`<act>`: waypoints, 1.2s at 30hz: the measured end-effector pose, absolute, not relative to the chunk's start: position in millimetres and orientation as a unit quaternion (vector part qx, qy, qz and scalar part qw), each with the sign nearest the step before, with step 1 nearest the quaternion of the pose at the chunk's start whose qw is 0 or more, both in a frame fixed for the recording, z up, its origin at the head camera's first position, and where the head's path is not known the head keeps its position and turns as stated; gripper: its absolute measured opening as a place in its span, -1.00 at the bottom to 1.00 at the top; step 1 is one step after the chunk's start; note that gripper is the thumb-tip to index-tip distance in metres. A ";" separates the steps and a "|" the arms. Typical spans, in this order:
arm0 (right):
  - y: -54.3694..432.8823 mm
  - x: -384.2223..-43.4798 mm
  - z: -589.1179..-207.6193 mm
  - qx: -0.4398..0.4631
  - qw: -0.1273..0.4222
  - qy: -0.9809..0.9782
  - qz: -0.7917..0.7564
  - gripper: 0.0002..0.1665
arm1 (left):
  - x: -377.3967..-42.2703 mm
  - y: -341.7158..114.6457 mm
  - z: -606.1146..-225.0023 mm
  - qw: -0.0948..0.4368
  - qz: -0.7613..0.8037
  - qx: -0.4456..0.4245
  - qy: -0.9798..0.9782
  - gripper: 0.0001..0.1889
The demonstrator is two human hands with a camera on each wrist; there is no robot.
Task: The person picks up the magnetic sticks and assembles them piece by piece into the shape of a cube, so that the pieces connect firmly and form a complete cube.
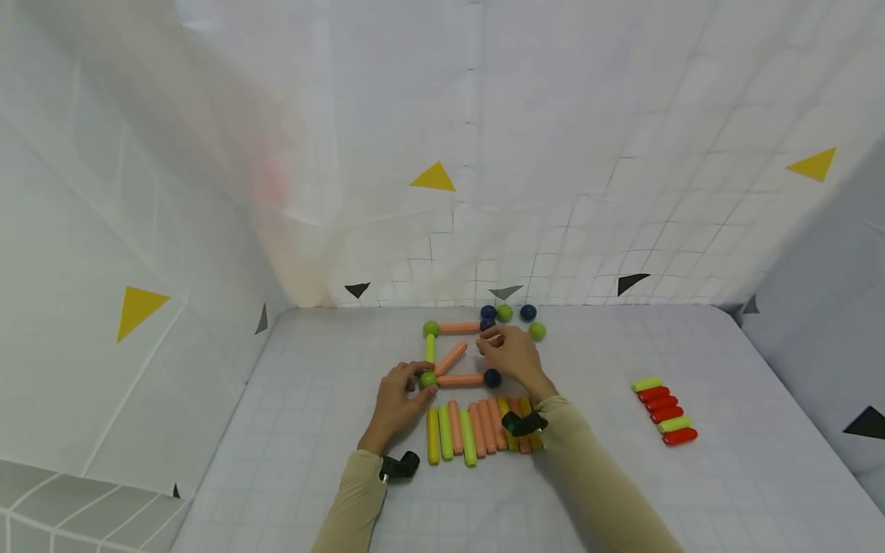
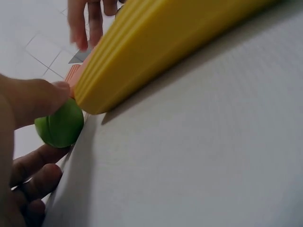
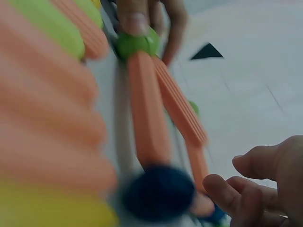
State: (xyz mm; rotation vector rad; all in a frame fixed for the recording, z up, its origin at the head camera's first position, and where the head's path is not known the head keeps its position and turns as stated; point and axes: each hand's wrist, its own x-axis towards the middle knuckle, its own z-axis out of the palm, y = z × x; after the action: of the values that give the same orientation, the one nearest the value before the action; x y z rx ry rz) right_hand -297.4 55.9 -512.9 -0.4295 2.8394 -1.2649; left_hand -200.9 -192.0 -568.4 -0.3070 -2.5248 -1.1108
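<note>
My left hand (image 1: 399, 398) pinches a green ball (image 1: 428, 380) at the near left corner of a ball-and-stick frame. From that ball an orange stick (image 1: 462, 380) runs right to a dark blue ball (image 1: 492, 378). A second orange stick (image 3: 180, 101) slants inward from it, its far end free. A yellow-green stick (image 1: 430, 348) leads back to another green ball (image 1: 431, 328), joined by a back orange stick (image 1: 459, 328) to a blue ball (image 1: 487, 325). Over the frame's right side hovers my right hand (image 1: 513, 357), thumb and fingers apart, nothing visible between them.
Yellow, yellow-green and orange sticks (image 1: 469, 442) lie in a row in front, partly under the right wrist. Short red and yellow-green sticks (image 1: 667, 415) form a column at right. Loose blue balls (image 1: 528, 312) and green balls (image 1: 537, 331) sit near the back wall (image 1: 588, 230).
</note>
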 end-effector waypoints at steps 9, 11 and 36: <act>157.5 -305.1 -487.4 -0.086 0.003 0.943 -0.322 -0.46 | -203.7 -193.4 -572.4 0.207 -0.389 -0.123 -0.889 -0.63; 184.5 -306.1 -482.8 -0.072 0.015 0.955 -0.288 -0.39 | -203.4 -194.4 -572.4 0.210 -0.390 -0.124 -0.888 -0.63; 309.5 -280.4 -494.7 0.044 0.144 0.969 -0.198 -0.13 | -199.5 -192.0 -573.4 0.192 -0.401 -0.116 -0.888 -0.63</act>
State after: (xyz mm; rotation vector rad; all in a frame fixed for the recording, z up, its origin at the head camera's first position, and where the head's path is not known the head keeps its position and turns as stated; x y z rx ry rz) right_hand -280.4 309.5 -494.7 0.1275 2.7931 -0.5696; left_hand -199.5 -192.0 -573.4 -0.3247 -2.4944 -1.1250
